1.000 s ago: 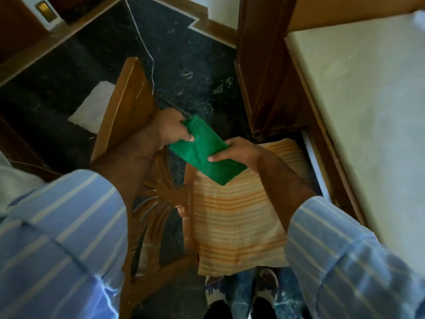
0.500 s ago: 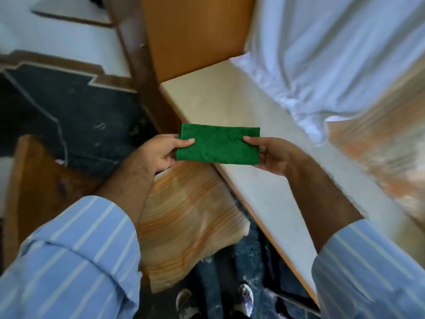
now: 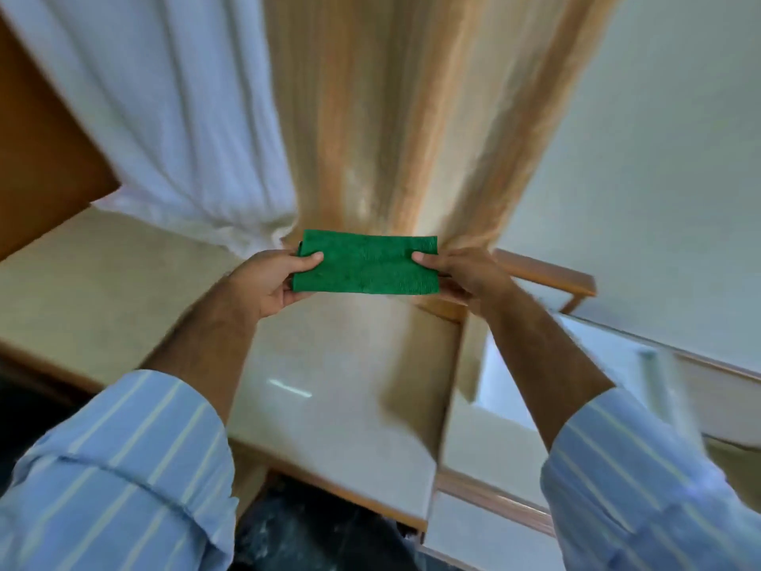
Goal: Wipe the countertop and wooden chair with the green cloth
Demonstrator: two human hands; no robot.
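I see the pale countertop (image 3: pixel 107 290) filling the lower half of the view, running from the left edge toward the right, with a thin wooden edging along its near side. Behind it hang two curtains: a white curtain (image 3: pixel 164 117) on the left and an orange-striped curtain (image 3: pixel 395 117) in the middle, both blurred, their lower ends gathered down near the counter. A plain pale wall (image 3: pixel 659 158) is on the right, and a brown wooden panel (image 3: pixel 37 150) stands at the far left.

My two arms reach up from the bottom corners in blue striped sleeves (image 3: pixel 123 480). Between them, held in the air above the counter and in front of the striped curtain, is the green cloth (image 3: pixel 365 262). It is folded into a flat rectangle, its long axis running left to right, almost level, with its broad face turned toward me.

My left hand (image 3: pixel 267 282) pinches the cloth's left short end, thumb on the front and fingers behind. My right hand (image 3: pixel 461 274) pinches the right short end the same way. The cloth spans the gap between the hands, pulled flat.
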